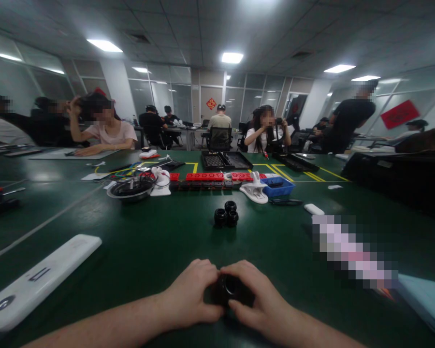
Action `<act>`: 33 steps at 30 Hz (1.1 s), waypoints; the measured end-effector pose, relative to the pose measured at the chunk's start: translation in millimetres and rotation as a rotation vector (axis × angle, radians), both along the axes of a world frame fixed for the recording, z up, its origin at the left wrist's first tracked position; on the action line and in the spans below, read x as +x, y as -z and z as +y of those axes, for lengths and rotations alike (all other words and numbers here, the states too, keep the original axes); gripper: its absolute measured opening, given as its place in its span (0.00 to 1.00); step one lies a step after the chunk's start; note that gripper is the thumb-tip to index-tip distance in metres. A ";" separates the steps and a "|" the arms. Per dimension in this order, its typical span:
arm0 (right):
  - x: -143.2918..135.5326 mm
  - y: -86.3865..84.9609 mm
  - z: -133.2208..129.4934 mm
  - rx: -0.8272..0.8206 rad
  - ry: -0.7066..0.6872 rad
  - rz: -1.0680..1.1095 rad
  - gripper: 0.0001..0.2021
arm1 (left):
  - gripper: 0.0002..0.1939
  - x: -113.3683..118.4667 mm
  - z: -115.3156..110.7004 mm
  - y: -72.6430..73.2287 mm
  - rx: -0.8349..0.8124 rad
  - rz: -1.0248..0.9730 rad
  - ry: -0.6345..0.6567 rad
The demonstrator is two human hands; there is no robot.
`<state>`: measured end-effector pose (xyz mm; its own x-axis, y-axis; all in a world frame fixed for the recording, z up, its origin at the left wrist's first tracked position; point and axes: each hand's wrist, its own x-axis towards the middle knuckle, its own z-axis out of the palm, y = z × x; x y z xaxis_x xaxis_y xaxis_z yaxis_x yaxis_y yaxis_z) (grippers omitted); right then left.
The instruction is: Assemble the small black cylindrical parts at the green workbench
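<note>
Near the front of the green table (159,251), a round black hollow piece (229,289) is between my two hands, its open top facing up. My left hand (192,292) curls around its left side, with the thumb low in front. From the right, my right hand (255,292) closes on the same piece, fingertips over its far edge and thumb at its near side. Both hands partly hide it, and its exact kind is unclear. Straight ahead, three similar black pieces (221,217) stand grouped closely together.
A long white device (43,280) lies at the left. Further back are a round metal tray (130,193), a row of red blocks (205,177), white clips (255,189) and a blue bin (281,186). To the right lie a small white box (314,209) and a pale blue item (426,299). Several people sit beyond.
</note>
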<state>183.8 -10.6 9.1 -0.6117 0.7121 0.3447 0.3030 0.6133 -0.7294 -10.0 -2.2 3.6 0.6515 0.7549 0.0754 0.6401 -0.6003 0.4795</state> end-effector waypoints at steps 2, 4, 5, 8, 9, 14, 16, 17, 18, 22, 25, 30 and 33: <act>-0.3 -2.3 0.2 0.003 0.013 -0.037 0.20 | 0.13 0.8 -1.3 0.0 0.019 0.003 -0.016; -0.9 -2.8 0.1 0.016 0.017 -0.055 0.20 | 0.15 2.0 -1.4 0.3 0.024 0.005 -0.031; -1.3 -2.1 -0.1 0.027 0.021 -0.051 0.20 | 0.15 2.6 -1.0 0.5 0.023 0.003 -0.038; -2.4 2.9 -0.1 0.079 0.058 0.007 0.19 | 0.14 3.8 1.8 0.7 0.030 -0.004 -0.058; -2.2 4.5 0.3 0.100 0.073 0.037 0.19 | 0.13 3.9 2.6 0.4 0.035 -0.002 -0.052; 9.0 1.7 5.2 0.231 0.105 0.185 0.21 | 0.18 0.9 0.8 -2.7 0.070 -0.002 0.062; 16.6 -3.6 7.9 0.261 0.208 0.221 0.20 | 0.20 -2.4 -1.9 -4.1 0.070 0.000 0.030; 20.0 -6.3 9.3 0.276 0.272 0.232 0.19 | 0.20 -5.3 -3.0 -4.6 0.070 0.015 -0.029; 22.7 -8.7 10.5 0.286 0.317 0.239 0.18 | 0.19 -9.4 -3.6 -5.0 0.072 0.036 -0.105; 24.8 -13.5 12.5 0.294 0.374 0.236 0.15 | 0.21 -43.1 0.5 -4.1 0.099 0.109 -0.424; 20.0 -13.3 10.0 0.277 0.356 0.224 0.15 | 0.26 -82.9 6.5 -2.7 0.105 0.174 -0.636; 14.6 -10.5 6.2 0.241 0.311 0.213 0.15 | 0.30 -141.2 7.0 -3.2 0.051 0.268 -0.890; 14.3 -9.1 7.2 0.228 0.305 0.209 0.15 | 0.31 -159.8 5.1 -3.5 0.011 0.298 -0.965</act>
